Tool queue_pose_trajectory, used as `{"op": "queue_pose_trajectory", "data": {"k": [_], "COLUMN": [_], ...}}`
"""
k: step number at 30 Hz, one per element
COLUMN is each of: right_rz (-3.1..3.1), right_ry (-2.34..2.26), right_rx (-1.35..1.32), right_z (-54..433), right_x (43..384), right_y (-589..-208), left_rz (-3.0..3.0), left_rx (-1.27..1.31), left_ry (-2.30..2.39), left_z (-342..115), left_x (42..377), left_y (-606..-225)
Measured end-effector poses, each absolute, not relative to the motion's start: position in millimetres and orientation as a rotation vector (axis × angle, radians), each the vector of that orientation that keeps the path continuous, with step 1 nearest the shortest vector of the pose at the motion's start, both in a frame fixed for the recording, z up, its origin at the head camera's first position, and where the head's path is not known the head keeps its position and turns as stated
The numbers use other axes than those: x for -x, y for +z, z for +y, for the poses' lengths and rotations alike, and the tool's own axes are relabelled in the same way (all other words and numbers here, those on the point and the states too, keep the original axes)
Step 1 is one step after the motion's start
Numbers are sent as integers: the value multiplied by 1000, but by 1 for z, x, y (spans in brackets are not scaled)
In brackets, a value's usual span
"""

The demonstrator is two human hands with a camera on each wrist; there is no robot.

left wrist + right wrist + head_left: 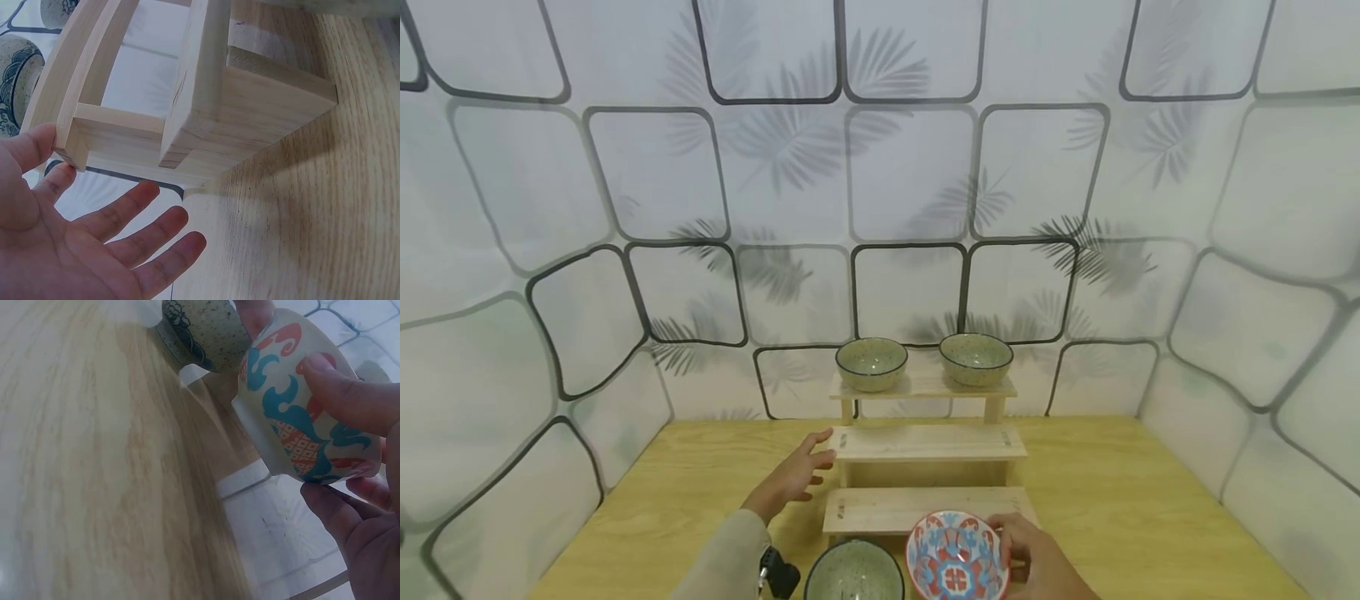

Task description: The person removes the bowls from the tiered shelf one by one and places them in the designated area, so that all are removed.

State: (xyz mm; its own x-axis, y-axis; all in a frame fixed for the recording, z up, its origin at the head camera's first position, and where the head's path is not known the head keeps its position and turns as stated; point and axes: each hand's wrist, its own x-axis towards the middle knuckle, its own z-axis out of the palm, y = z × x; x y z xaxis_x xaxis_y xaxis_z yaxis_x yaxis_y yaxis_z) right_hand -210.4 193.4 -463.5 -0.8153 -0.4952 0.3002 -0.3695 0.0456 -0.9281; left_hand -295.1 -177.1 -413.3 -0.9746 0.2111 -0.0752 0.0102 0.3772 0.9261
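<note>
A tiered wooden stand (929,442) stands at the middle of the table. My left hand (792,482) is at the left end of its middle step. In the left wrist view, my thumb and index finger pinch the corner of a wooden board (67,150), while the other fingers extend free. My right hand (1033,557) grips the side of a patterned bowl (956,558), white with red and blue motifs, in front of the lowest step. Beside it is a speckled green bowl (855,575), cut off by the head view's lower edge.
Two more speckled green bowls (871,367) stand side by side on the top step. Wood-grain table surface (647,508) extends on both sides of the stand. Behind and around the table hangs a pale covering (910,183) with dark outlines and leaf prints.
</note>
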Motion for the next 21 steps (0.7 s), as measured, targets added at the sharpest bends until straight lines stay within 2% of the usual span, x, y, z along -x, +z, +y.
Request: {"op": "queue_pose_trajectory", "data": {"k": [4,21], "right_rz": [2231,2190], "right_ry": [-1855,-1838], "right_rx": [871,1004], "right_z": [194,193], "right_x": [209,216], "right_y": [-463,-481], "left_rz": [2443,2444], "left_rx": [-204,-196], "left_ry": [1650,1645], "left_z": [-175,-178], "left_x": [295,298], "left_y": [-413,-416]}}
